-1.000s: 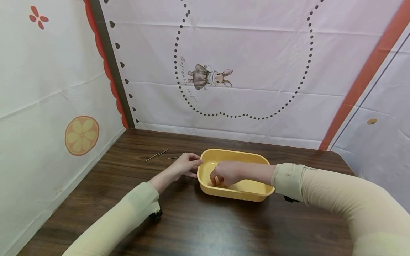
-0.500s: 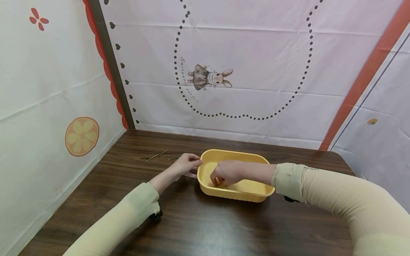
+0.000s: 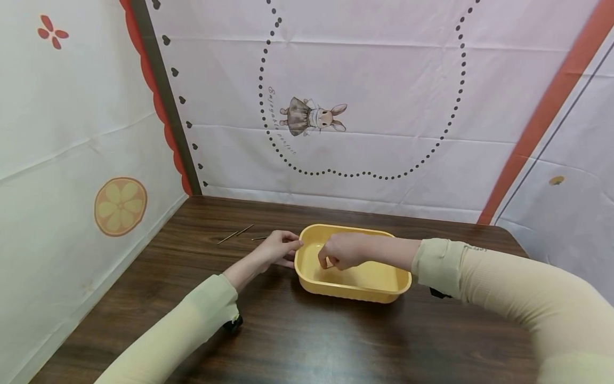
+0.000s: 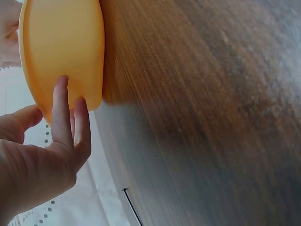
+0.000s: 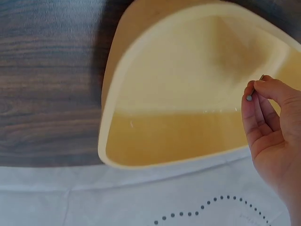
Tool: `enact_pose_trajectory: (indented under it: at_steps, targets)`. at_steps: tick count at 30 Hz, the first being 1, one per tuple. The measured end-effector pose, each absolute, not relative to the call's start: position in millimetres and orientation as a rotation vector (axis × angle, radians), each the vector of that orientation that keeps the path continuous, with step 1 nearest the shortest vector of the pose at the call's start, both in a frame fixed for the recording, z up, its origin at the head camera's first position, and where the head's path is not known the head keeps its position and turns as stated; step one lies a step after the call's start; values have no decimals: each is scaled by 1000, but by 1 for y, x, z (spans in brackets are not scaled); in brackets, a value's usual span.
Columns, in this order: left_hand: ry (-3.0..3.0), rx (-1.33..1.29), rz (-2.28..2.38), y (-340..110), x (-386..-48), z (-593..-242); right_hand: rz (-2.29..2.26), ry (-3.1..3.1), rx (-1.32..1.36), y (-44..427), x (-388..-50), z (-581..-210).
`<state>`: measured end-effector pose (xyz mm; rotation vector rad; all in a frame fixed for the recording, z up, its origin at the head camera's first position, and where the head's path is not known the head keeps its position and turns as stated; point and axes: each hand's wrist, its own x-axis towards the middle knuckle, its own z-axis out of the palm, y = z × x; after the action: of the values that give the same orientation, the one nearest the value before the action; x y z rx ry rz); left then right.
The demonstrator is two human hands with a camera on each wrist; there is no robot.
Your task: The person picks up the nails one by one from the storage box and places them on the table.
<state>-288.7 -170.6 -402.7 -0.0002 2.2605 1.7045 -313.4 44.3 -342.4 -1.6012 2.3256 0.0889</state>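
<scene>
A yellow plastic basin (image 3: 354, 290) with rounded ends stands on the dark wooden table. My left hand (image 3: 274, 248) holds its left end, the thumb at the rim and fingertips against the outer wall, as the left wrist view shows. Above the basin's floor, my right hand (image 3: 346, 250) pinches a nail (image 5: 249, 98) between thumb and fingers. The nail's round head shows in the right wrist view; its middle is covered by the fingers. Beyond the left hand lie thin metal nails: one nail (image 3: 227, 237), a second nail (image 3: 245, 229) and a third nail (image 3: 259, 238), partly hidden by the hand.
The wooden table (image 3: 307, 341) extends toward me in front of the basin. A printed cloth (image 3: 374, 122) with a rabbit picture hangs along the table's back edge. More cloth (image 3: 72, 213) hangs on the left side.
My right hand has lifted slightly off the basin's floor and shifted a little to the right, with the nail between its fingers. The left hand stays at the basin's left end.
</scene>
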Motion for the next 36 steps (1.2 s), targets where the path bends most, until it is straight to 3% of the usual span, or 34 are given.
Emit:
enact_pose_trajectory:
  at_steps: [19,36]
  targets:
    - [2279,13,1688,-172,-290,-403,27,2498,-1647,53,-329,-276]
    - [2276,36,1688,-172,-291,-404,-211,2795,-1492,107,-364,-212]
